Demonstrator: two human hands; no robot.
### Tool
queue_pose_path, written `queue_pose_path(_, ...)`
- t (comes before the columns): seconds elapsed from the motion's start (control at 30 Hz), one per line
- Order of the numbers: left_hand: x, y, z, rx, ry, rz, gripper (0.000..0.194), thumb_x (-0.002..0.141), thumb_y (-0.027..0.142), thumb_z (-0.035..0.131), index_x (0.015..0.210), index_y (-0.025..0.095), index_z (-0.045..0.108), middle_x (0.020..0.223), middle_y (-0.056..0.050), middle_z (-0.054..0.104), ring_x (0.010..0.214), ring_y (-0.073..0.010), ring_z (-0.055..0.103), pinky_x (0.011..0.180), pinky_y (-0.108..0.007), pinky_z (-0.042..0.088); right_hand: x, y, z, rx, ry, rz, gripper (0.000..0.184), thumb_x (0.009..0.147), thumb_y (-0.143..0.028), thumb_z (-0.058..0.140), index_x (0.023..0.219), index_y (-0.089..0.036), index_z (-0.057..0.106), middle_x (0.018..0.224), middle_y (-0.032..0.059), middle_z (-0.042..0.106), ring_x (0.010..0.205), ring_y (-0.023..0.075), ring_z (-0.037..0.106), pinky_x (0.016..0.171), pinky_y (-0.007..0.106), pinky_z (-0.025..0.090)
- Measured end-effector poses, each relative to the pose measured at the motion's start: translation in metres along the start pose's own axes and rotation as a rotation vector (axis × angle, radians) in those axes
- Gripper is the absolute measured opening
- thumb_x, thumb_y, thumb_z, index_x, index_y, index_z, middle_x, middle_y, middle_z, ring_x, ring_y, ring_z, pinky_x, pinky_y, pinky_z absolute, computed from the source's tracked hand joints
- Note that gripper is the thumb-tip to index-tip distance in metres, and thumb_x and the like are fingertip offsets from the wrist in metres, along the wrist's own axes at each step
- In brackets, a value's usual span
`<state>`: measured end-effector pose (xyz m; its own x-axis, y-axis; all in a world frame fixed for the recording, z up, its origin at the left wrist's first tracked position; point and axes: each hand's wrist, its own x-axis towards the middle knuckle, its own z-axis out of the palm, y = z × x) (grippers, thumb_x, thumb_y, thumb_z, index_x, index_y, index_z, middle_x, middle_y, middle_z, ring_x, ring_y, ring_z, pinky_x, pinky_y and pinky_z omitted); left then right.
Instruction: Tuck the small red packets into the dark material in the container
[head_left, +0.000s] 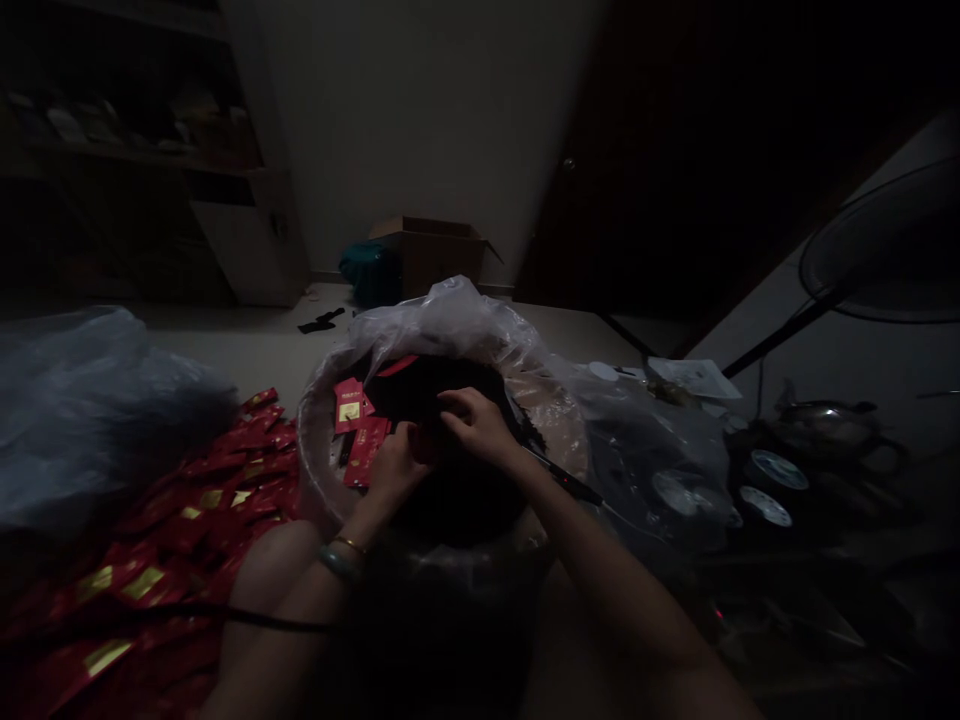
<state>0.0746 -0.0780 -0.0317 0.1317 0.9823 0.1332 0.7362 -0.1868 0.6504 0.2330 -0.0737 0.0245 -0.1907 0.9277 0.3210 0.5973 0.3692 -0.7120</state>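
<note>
My left hand [394, 468] is closed around a small red packet [424, 446], over a round tub lined with clear plastic [306, 420]. Close beside it, my right hand [486, 432] has its fingers bent together above the packet; whatever they hold is hidden. Dark loose material, like tea leaves [465, 510], fills much of the tub. Flat red packets [367, 440] lie inside against the left wall. Under my right forearm, a slim dark-handled tool [566, 478] with a tiny red light rests across the right rim.
A heap of red and gold packets [202, 520] spreads on the left below a big plastic bag [97, 410]. To the right are a clear plastic sheet [652, 460], a metal teapot [829, 430] and a fan [892, 250]. Behind stands a cardboard box [442, 255]. The room is dim.
</note>
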Motion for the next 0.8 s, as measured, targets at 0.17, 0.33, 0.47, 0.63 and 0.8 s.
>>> queue_pose_path(0.17,-0.001,0.001,-0.001,0.031,-0.014,-0.011,0.043,0.071,0.035,0.070,0.104,0.016,0.050,0.091,-0.010,0.067,0.088,-0.0266,0.065,0.064,-0.029,0.045,-0.011,0.004,0.004,-0.098,-0.190,-0.027,0.035,0.070,-0.013,0.074,0.105,-0.015,0.067,0.101,0.0065,0.060,0.079,0.0126,0.059,0.077,0.028,0.050)
queue_pose_path(0.33,-0.004,0.000,0.002,0.098,0.003,-0.007,0.041,0.073,0.032,0.067,0.106,0.016,0.049,0.093,-0.011,0.066,0.088,-0.0266,0.065,0.063,-0.029,0.045,-0.010,-0.008,0.019,-0.106,-0.141,-0.089,0.047,0.070,-0.008,0.072,0.115,-0.015,0.062,0.106,0.0068,0.058,0.083,0.0125,0.059,0.078,0.026,0.051)
queue_pose_path(0.47,-0.005,0.002,0.004,0.127,0.011,0.001,0.037,0.074,0.034,0.066,0.101,0.016,0.049,0.093,-0.012,0.066,0.087,-0.0265,0.065,0.064,-0.030,0.045,-0.007,-0.009,0.023,-0.158,-0.125,-0.115,0.024,0.077,-0.011,0.067,0.100,-0.016,0.069,0.099,0.0067,0.063,0.088,0.0157,0.062,0.082,0.028,0.050)
queue_pose_path(0.63,-0.004,0.001,0.002,0.116,0.031,-0.024,0.042,0.073,0.041,0.067,0.102,0.016,0.049,0.090,-0.011,0.066,0.085,-0.0275,0.065,0.063,-0.031,0.045,0.001,0.006,0.015,-0.081,-0.003,0.069,0.024,0.075,-0.012,0.068,0.098,-0.017,0.070,0.097,0.0063,0.069,0.090,0.0173,0.065,0.084,0.030,0.051)
queue_pose_path(0.8,0.000,-0.006,-0.004,0.097,0.026,-0.024,0.039,0.071,0.032,0.070,0.100,0.017,0.048,0.092,-0.010,0.067,0.087,-0.0261,0.065,0.066,-0.030,0.046,-0.001,0.033,0.011,-0.108,-0.053,0.200,0.053,0.075,-0.020,0.069,0.127,-0.018,0.055,0.118,0.0110,0.064,0.106,0.0208,0.062,0.093,0.036,0.048)
